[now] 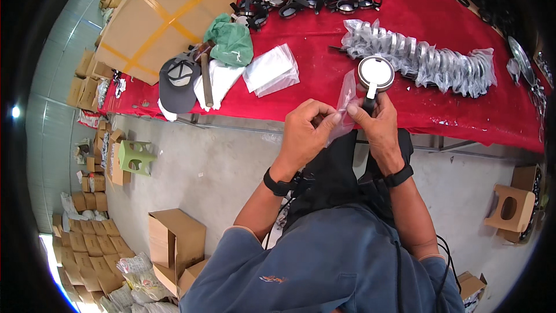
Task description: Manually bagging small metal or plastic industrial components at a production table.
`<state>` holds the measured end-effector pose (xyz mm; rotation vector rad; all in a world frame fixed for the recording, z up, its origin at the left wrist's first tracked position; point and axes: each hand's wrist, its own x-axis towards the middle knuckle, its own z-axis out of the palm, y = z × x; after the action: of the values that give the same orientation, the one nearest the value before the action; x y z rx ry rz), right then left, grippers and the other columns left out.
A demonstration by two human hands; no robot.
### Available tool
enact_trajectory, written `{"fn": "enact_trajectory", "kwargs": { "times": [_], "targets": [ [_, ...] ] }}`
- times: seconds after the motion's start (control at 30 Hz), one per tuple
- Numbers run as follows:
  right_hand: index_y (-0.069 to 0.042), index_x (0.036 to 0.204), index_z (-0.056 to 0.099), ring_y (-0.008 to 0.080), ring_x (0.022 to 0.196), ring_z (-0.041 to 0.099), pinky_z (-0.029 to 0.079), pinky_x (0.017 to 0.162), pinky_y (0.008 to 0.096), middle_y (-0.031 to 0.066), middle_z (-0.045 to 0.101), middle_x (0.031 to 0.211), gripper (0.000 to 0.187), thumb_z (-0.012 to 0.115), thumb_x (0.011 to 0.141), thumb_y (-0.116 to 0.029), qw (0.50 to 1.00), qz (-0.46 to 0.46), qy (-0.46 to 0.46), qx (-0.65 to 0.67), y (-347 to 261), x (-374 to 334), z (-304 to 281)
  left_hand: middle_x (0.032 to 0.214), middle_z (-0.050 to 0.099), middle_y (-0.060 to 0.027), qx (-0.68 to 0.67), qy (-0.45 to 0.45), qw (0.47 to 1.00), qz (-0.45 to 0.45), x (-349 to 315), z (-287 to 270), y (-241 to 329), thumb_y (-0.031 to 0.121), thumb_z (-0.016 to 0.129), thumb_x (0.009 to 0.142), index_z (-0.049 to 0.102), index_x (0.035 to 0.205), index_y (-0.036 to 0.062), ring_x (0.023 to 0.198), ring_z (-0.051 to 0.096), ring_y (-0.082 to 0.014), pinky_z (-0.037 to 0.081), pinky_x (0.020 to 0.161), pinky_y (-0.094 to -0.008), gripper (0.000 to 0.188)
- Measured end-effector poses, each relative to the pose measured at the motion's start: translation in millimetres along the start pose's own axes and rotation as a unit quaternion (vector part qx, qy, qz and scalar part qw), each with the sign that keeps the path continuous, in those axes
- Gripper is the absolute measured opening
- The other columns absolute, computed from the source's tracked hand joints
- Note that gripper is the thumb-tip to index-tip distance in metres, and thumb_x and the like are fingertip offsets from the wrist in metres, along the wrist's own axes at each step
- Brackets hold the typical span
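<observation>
Just past the table's near edge, my left hand (308, 133) pinches a small clear plastic bag (346, 95) between thumb and fingers. Its neighbour, my right hand (380, 126), grips the black stem of a round disc (376, 71). That disc has a bright white face, a silver and dark rim and a white strip running down onto the stem. The bag stands upright just left of the disc, apart from it as far as I can see. Behind the disc, a long row of similar rounds in clear bags (425, 58) lies packed side by side.
On the red-covered table (324, 95) lie unbagged black-and-silver round pieces (307, 0), a stack of clear bags (271, 71), a green plastic bag (230, 40), a grey cap (178, 84), a hammer (206, 78) and a large carton (156, 20). A green stool (136, 157) and open box (176, 237) stand on the floor.
</observation>
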<state>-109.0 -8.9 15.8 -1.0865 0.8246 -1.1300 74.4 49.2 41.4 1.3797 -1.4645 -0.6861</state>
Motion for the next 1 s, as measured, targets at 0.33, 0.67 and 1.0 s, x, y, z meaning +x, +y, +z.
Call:
{"fn": "enact_trajectory", "kwargs": {
  "times": [0.33, 0.67, 1.0],
  "targets": [
    [0.001, 0.136, 0.062, 0.0107, 0.092, 0.066, 0.054, 0.086, 0.0293, 0.0024, 0.069, 0.100, 0.052, 0.085, 0.091, -0.010, 0.995, -0.026, 0.031, -0.096, -2, 0, -2, 0.086, 0.066, 0.0009, -0.134, -0.003, 0.985, -0.104, -1, -15, -8, 0.029, 0.078, 0.103, 0.070, 0.102, 0.0009, 0.070, 0.056, -0.0044, 0.045, 0.063, -0.0235, 0.029],
    [0.002, 0.127, 0.063, 0.0168, 0.093, 0.069, 0.056, 0.087, 0.0342, 0.0086, 0.072, 0.099, 0.044, 0.083, 0.089, -0.006, 0.982, -0.075, 0.030, -0.170, -6, -8, 18, 0.082, 0.069, -0.0067, 0.157, 0.069, 0.985, 0.012, 14, -4, 4, 0.023, 0.084, 0.094, 0.072, 0.104, -0.0020, 0.069, 0.061, -0.0094, 0.050, 0.065, -0.0274, 0.029],
    [0.000, 0.118, 0.065, 0.0162, 0.085, 0.065, 0.054, 0.082, 0.0338, 0.0051, 0.070, 0.093, 0.035, 0.082, 0.091, -0.013, 0.970, -0.050, 0.108, -0.214, 13, 5, -17, 0.080, 0.070, -0.0063, 0.032, 0.155, 0.986, -0.052, 18, -6, -10, 0.010, 0.078, 0.096, 0.072, 0.097, -0.0020, 0.068, 0.063, -0.0118, 0.051, 0.064, -0.0296, 0.014]
  ]
}}
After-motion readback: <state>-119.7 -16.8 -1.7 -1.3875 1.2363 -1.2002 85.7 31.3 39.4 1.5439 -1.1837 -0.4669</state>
